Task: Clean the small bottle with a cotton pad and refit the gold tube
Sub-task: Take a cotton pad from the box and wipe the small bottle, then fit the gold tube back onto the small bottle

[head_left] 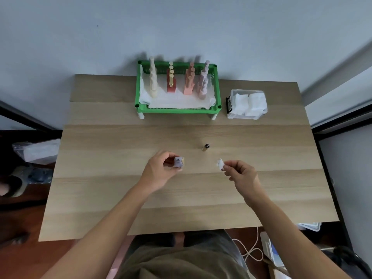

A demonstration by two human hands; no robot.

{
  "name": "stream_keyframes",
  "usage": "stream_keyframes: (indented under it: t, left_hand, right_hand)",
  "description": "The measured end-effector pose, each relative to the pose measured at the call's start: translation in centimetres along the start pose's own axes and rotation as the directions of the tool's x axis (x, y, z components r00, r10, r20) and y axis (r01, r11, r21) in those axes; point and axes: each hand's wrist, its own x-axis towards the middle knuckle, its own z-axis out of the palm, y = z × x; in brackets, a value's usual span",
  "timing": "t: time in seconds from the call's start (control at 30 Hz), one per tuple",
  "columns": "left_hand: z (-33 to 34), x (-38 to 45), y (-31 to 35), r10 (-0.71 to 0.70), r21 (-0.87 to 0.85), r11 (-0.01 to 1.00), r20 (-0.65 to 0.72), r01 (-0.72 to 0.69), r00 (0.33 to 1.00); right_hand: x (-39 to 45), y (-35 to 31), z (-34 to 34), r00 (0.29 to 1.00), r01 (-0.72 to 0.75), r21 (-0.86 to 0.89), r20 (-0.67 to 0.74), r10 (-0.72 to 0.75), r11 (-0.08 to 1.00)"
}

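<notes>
Head view, left hand [159, 170]: forearm raised over tabletop [100, 188], grip curled round small bottle [178, 162].
Right hand [241, 174]: grip pinches cotton pad [220, 164].
Gold tube [205, 147]: lying beyond both grips, between them.

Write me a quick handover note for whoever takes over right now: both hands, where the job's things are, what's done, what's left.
Left hand: grips the small bottle above the table.
Right hand: pinches a crumpled cotton pad, apart from the bottle.
Gold tube: lying loose on the table beyond the hands.
Done: tube out, pad in hand.
Left: wipe the bottle if not finished, then refit the tube.
</notes>
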Motion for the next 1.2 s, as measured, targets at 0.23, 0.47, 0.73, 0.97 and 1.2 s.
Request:
stream_keyframes:
  t: [0.23,0.47,0.73,0.97,1.2]
  left_hand:
    - [1.8,1.8,-0.9,-0.072,0.012,0.997,-0.050,0.073,0.996]
    - [2.5,2.9,-2.1,-0.063,0.030,0.997,-0.111,0.066,0.992]
    - [3.2,2.8,-3.0,-0.109,0.063,0.991,-0.109,0.116,0.988]
    - [3.7,2.7,-3.0,-0.131,0.065,0.988,-0.136,0.141,0.982]
    - [4.0,2.9,-2.9,-0.122,0.074,0.988,-0.156,0.135,0.980]
  right_hand:
    - [3.9,3.1,-4.1,0.992,-0.125,-0.076,-0.020,0.123,0.989]
    - [6.6,4.7,-6.3,0.994,-0.109,-0.204,-0.036,0.104,0.973]
    - [6.8,5.4,-7.6,0.994,-0.112,-0.313,-0.051,0.101,0.943]
    - [6.7,5.0,-8.2,0.996,-0.091,-0.318,-0.041,0.082,0.944]
    - [7.1,5.2,-9.2,0.994,0.034,-0.398,-0.078,-0.071,0.917]
